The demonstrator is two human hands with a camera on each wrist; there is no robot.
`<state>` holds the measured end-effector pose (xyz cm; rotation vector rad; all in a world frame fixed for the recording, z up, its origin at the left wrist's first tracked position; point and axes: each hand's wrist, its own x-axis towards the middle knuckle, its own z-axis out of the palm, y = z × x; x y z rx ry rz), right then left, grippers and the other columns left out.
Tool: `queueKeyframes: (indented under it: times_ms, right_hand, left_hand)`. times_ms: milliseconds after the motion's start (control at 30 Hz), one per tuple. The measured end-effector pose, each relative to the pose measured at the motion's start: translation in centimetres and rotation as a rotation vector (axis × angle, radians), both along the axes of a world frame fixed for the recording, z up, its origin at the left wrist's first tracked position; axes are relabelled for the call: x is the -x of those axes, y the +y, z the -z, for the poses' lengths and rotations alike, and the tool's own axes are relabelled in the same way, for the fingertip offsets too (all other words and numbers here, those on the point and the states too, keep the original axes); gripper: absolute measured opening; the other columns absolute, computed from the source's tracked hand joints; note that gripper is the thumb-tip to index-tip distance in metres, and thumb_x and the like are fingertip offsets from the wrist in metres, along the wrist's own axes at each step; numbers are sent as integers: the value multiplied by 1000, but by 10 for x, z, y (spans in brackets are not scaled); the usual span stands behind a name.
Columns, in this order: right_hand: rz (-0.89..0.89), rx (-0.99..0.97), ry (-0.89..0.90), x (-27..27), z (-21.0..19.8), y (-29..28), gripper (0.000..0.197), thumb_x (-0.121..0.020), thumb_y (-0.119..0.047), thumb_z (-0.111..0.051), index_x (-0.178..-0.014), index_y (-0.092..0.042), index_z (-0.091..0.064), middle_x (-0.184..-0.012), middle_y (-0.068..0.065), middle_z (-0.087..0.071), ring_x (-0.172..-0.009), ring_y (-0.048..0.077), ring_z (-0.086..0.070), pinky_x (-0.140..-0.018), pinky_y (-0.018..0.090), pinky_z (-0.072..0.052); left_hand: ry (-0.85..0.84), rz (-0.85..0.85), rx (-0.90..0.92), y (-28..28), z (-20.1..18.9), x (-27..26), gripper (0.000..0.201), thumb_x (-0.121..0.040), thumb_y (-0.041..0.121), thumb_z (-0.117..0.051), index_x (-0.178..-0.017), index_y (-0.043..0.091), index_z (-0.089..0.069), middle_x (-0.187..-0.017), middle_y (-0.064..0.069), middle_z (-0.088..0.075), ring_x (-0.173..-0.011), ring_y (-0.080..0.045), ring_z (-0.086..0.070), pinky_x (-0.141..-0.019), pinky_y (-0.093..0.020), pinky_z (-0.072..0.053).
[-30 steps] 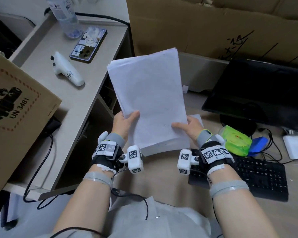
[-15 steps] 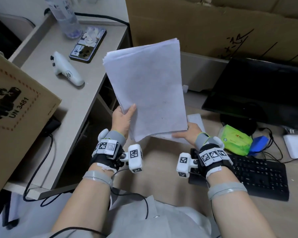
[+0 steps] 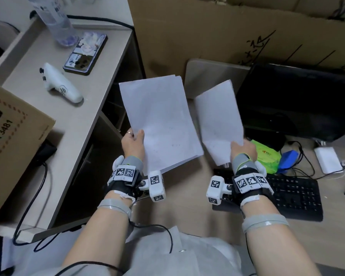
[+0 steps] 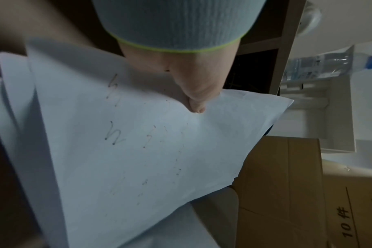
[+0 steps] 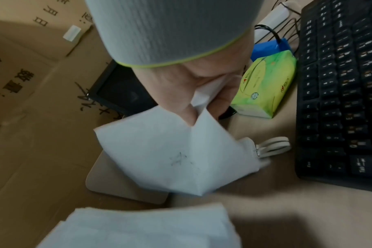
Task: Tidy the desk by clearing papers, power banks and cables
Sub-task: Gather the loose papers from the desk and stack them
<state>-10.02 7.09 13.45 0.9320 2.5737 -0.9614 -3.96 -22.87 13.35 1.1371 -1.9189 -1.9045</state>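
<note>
While both hands are raised over the counter [image 3: 187, 198], papers are split in two lots. Item 1: paper stack [image 3: 159, 120], several sheets, held up off the counter at 12 o'clock of the left hand [image 3: 132, 145]; thumb on top at the stack's lower-left edge, fingers behind, i.e. clamped on it. Left wrist view: faint pencil marks on the top sheet, thumb pressing it down. Item 2: single sheet [image 3: 220, 124], at 3 o'clock of the stack, just beside, not touching; right hand [image 3: 244, 149] pinches its lower corner, thumb vs. curled fingers; sheet creased at the pinch (right wrist view).

Surroundings, outward:
- Green tissue pack [image 3: 267, 158], 3 o'clock of right hand, on counter.
- Blue item [image 3: 289, 159] w/ black cable, touching the pack's far side; type unclear.
- Black keyboard [image 3: 295, 196], 4 o'clock of right hand.
- White power bank [image 3: 328, 160], 3 o'clock, cables [image 3: 307, 160] beside it.
- Dark monitor [image 3: 295, 100], 1 o'clock.
- Cardboard sheet [image 3: 217, 30], 12 o'clock, upright behind.
- Side shelf unit [image 3: 72, 124], 9–10 o'clock: white controller [image 3: 62, 86], phone [image 3: 86, 54], water bottle [image 3: 56, 18].
- Cardboard box marked "UN 3481" [image 3: 10, 132], 9 o'clock.
- White coiled cable [image 5: 272, 147], right wrist view, by keyboard's edge.
</note>
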Motion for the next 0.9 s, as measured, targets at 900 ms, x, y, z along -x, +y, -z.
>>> queueKeyframes:
  times_ms: [900]
  right_hand:
    - [-105, 765, -59, -15, 17, -43, 72, -64, -12, -83, -126, -17, -46, -115, -1, -66, -101, 20, -66, -88, 38, -54]
  left_hand:
    - [-128, 286, -449, 13, -6, -4, 34, -97, 13, -60, -129, 2, -58, -122, -20, -68, -112, -39, -65, -98, -58, -49]
